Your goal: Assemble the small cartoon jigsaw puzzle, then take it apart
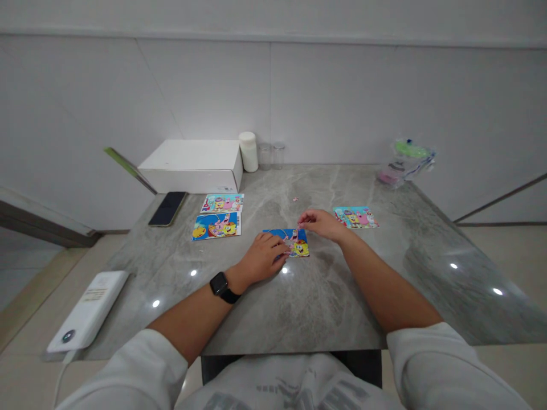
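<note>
A small blue cartoon picture card [301,249] lies on the grey marbled table, partly covered by my hands. Across its left side rests my left hand [265,256], fingers spread and lying on the card, a black watch on that wrist. My right hand [322,223] is at the card's upper right corner, thumb and fingertips pinched together. Whatever the pinch holds is too small to make out. Beyond the card lies a tiny pinkish scrap [296,199].
Two cartoon cards, an upper [226,202] and a lower [217,226], lie left; another cartoon card [356,217] lies right. Around them are a phone [168,208], white box [190,165], white bottle [248,152], two clear glasses, a plastic bag [404,165] and a white power bank [88,310].
</note>
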`<state>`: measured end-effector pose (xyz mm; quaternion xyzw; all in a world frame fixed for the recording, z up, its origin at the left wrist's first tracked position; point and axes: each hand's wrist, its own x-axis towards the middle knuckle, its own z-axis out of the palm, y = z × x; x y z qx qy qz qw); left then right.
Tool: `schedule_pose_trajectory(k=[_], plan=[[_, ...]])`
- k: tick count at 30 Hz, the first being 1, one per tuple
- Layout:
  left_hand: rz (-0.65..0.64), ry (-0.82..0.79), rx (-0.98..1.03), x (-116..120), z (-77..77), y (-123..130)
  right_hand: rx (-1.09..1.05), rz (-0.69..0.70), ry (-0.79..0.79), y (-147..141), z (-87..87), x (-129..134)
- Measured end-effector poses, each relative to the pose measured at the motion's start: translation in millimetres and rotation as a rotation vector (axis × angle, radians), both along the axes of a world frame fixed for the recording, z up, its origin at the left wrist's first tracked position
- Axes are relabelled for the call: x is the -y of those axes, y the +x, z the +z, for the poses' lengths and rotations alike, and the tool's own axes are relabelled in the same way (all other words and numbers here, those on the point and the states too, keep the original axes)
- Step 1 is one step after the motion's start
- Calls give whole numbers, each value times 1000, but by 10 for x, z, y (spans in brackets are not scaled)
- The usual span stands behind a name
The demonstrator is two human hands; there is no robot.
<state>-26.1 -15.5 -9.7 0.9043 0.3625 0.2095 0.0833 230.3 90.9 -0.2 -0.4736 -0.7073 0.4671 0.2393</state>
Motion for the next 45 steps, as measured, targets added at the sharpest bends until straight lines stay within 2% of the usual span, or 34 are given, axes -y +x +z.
schedule_pose_trajectory(k=[5,13,21,32,45], plan=[[-21,-35,25,-9,-26,-6,-26,2,-47,-19,-26,75],[-18,-72,39,-37,-35,-10,26,-13,-148,-66,42,126],[-27,-86,35,-32,-5,-3,38,55,-218,-87,49,152],[-54,-89,30,-36,-30,-3,31,47,-254,-67,83,165],[-66,-102,28,-39,-23,-3,48,77,-205,-104,126,190]])
